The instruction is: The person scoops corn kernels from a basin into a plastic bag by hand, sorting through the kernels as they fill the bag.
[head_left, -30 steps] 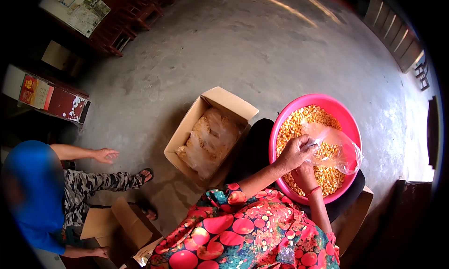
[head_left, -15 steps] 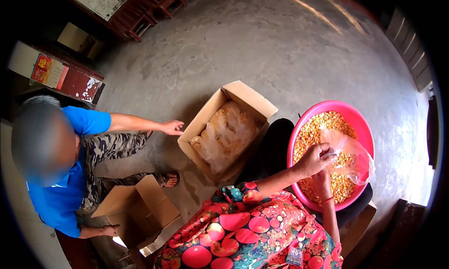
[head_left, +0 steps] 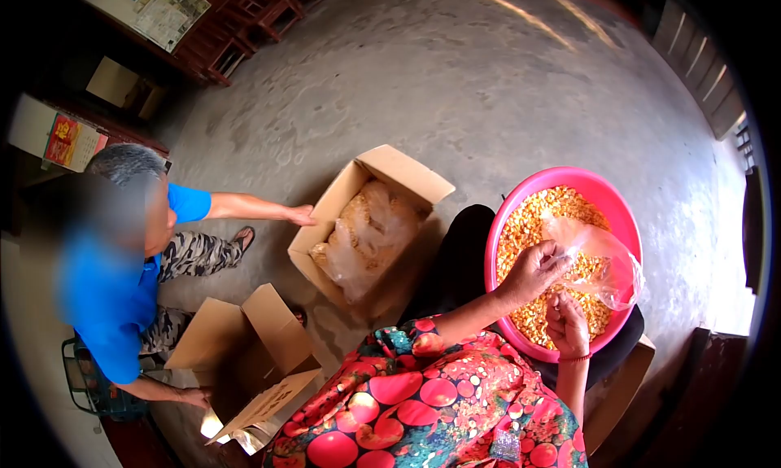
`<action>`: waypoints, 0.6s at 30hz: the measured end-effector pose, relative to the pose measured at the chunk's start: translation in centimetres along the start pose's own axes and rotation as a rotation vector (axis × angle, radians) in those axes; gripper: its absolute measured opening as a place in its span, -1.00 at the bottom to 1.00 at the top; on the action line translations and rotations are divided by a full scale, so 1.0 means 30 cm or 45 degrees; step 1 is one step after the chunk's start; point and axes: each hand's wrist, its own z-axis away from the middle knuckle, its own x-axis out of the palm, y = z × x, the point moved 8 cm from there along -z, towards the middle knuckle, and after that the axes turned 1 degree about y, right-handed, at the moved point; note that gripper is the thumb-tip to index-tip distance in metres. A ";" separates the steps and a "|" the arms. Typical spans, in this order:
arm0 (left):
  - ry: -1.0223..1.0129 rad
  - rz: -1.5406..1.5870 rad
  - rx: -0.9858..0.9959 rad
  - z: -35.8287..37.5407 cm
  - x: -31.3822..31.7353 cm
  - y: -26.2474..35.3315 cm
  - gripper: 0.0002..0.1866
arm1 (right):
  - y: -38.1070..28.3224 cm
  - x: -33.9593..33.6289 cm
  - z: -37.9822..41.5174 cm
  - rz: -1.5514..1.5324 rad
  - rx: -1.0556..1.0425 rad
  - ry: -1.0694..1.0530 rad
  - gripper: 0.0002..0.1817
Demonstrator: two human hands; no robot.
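A clear plastic bag (head_left: pixel 606 252) hangs over a pink basin (head_left: pixel 636 224) of yellow-orange dried corn kernels (head_left: pixel 521 216). My left hand (head_left: pixel 533 271) is closed, pinching the bag's near edge between thumb and fingers. Just below it, my right hand (head_left: pixel 568 323), with a red band at the wrist, has its fingers curled together at the bag's lower edge. Inside the bag I cannot make out any corn. The basin rests over my dark-trousered legs.
Left of the basin stands a cardboard box (head_left: pixel 325 216) with filled clear bags (head_left: pixel 366 224). A person in a blue shirt (head_left: pixel 114 297) touches its edge and holds an open carton (head_left: pixel 268 330). Wooden chairs (head_left: pixel 244 28) line the back; another carton (head_left: pixel 618 395) sits beneath the basin.
My right hand has come out from beneath my left hand and now shows its curled fingers. The other person has leaned closer, one hand now at the filled box, and the open carton has shifted.
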 end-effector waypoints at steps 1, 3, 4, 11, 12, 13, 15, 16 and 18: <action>-0.011 0.091 -0.086 0.000 0.001 -0.015 -0.89 | -0.031 0.008 0.019 -0.042 -0.070 0.014 -0.82; 0.021 0.296 -0.090 -0.005 -0.002 -0.074 -0.91 | -0.120 0.040 0.037 -0.124 -0.248 0.039 -0.84; 0.043 0.391 -0.121 -0.004 0.016 -0.040 -0.91 | -0.151 0.038 0.036 -0.141 -0.280 0.080 -0.85; 0.001 0.327 -0.144 0.000 -0.005 0.029 -0.90 | -0.285 -0.026 -0.051 -0.090 -0.345 0.203 -0.86; 0.044 0.325 -0.104 0.001 -0.024 0.041 -0.90 | -0.297 -0.037 -0.080 -0.087 -0.362 0.101 -0.85; 0.052 0.331 -0.069 -0.007 -0.015 0.041 -0.91 | -0.317 -0.068 -0.117 -0.136 -0.368 0.102 -0.84; 0.060 0.298 -0.037 -0.013 -0.019 0.044 -0.90 | -0.327 -0.097 -0.145 -0.117 -0.376 0.194 -0.84; 0.055 0.284 -0.038 -0.014 -0.017 0.051 -0.90 | -0.340 -0.109 -0.160 -0.116 -0.437 0.230 -0.84; 0.007 0.328 -0.095 -0.016 -0.003 0.066 -0.90 | -0.373 -0.124 -0.175 0.013 -0.622 0.306 -0.83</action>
